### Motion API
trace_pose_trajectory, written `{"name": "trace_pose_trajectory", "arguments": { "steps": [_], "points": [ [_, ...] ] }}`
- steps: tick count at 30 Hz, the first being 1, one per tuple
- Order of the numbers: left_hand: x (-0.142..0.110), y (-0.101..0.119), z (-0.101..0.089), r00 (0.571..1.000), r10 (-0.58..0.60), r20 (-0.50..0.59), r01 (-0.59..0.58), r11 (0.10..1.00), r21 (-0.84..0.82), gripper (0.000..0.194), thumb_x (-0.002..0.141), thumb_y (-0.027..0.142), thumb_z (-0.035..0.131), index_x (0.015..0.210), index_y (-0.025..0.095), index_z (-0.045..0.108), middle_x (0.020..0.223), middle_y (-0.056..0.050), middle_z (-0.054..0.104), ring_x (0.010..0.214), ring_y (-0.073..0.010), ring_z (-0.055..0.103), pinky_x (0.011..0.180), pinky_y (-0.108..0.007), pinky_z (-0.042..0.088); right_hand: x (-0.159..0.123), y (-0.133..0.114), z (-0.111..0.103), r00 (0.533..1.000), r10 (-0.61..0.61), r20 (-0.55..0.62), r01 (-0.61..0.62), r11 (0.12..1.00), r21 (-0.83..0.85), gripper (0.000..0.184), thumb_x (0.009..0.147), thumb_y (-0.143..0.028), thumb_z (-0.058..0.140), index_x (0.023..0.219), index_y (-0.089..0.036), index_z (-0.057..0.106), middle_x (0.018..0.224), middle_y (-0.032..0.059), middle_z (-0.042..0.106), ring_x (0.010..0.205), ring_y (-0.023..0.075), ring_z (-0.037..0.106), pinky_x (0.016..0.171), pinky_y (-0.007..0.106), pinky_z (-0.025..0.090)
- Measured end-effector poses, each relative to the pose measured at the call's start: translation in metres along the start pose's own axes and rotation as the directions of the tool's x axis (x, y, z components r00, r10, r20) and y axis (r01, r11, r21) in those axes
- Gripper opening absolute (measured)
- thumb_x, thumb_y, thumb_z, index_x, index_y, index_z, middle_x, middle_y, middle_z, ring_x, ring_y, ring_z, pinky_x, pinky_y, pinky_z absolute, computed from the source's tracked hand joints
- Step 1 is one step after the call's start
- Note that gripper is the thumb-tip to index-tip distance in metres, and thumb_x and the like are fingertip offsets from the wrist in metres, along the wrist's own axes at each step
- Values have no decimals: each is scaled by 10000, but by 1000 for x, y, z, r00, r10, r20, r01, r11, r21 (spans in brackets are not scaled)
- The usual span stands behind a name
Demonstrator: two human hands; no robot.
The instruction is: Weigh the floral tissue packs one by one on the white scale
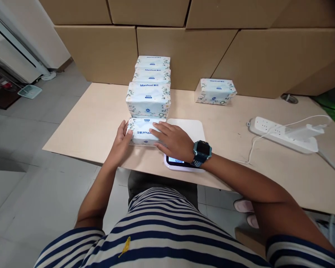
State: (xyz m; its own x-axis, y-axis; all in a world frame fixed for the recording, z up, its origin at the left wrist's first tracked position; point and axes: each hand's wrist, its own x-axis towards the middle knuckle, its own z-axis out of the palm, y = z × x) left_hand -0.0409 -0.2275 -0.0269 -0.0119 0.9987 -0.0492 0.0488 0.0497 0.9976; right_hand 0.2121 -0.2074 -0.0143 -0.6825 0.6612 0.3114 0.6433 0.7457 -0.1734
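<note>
A white and blue tissue pack [141,132] lies on the light wooden table [92,119] at the near end of a row of three more tissue packs [148,97]. My left hand [120,143] grips its left end, fingers curled against the side. My right hand [171,140] rests flat on top of the pack's right part, fingers stretched out; a dark watch is on that wrist. Right beside the pack sits a white scale [188,130] with a lit display under my right wrist.
A single tissue pack [215,91] lies at the back right of the table. A white power strip [281,134] with a plugged charger and cable lies at the right. Cardboard boxes [184,48] wall the table's far side. Grey tiled floor is at the left.
</note>
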Motion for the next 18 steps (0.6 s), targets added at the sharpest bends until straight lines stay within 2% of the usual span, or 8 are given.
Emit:
{"name": "trace_pose_trajectory", "arguments": {
  "steps": [5,9,11,14,15,16,17,18],
  "points": [
    [22,-2,3,1000,-18,-22,17,999,-46,924,1011,571,655,1742,295,164,1831,-125,354,1720,-344,328,1425,-569,306,5,-1,1,1000,-25,10,26,992,-124,485,1098,-323,530,1566,-203,573,1642,186,605,1461,392,601,1000,569,623],
    [20,-4,8,981,85,-172,-75,995,68,895,940,610,745,1672,318,319,1814,-141,359,1712,-344,339,1416,-549,316,-3,6,-3,999,-39,-36,36,995,-90,500,1089,-394,561,1546,-189,576,1720,209,510,1501,399,578,1109,623,569],
    [13,6,8,890,327,-318,-252,933,255,816,941,609,761,1631,366,397,1832,-92,313,1727,-315,299,1412,-520,323,-13,25,-9,994,-17,-112,16,1000,-6,594,1061,-569,573,1542,-219,575,1775,193,432,1556,404,530,1205,674,499],
    [3,42,7,560,743,-368,-561,666,491,637,984,536,748,1566,404,525,1770,-22,426,1669,-282,407,1358,-508,406,-32,82,-24,936,177,-303,-140,980,141,716,1014,-759,508,1525,-264,589,1772,172,442,1623,391,461,1298,691,409],
    [1,60,10,460,818,-345,-645,575,504,584,992,523,742,1535,396,572,1708,-8,515,1618,-280,482,1332,-518,435,-38,106,-30,884,279,-374,-217,955,200,743,1001,-789,495,1516,-263,596,1759,179,456,1639,385,440,1323,684,381],
    [2,80,16,404,862,-307,-718,506,478,537,999,525,731,1503,387,609,1630,12,602,1561,-280,549,1308,-528,457,-44,132,-36,811,387,-439,-289,917,275,783,983,-821,492,1514,-255,596,1749,186,464,1654,379,416,1350,675,344],
    [4,100,27,406,875,-263,-775,482,408,490,1019,537,701,1479,384,628,1564,36,660,1522,-273,590,1302,-532,459,-48,157,-41,719,495,-487,-347,864,365,842,952,-864,499,1514,-243,591,1747,198,457,1662,378,398,1364,668,321],
    [8,120,43,474,867,-156,-806,498,320,473,1039,561,665,1480,397,616,1546,70,674,1530,-259,586,1303,-512,454,-51,179,-46,625,594,-507,-383,799,464,891,925,-902,499,1521,-245,578,1744,197,456,1657,376,398,1359,669,325]
  ]
}}
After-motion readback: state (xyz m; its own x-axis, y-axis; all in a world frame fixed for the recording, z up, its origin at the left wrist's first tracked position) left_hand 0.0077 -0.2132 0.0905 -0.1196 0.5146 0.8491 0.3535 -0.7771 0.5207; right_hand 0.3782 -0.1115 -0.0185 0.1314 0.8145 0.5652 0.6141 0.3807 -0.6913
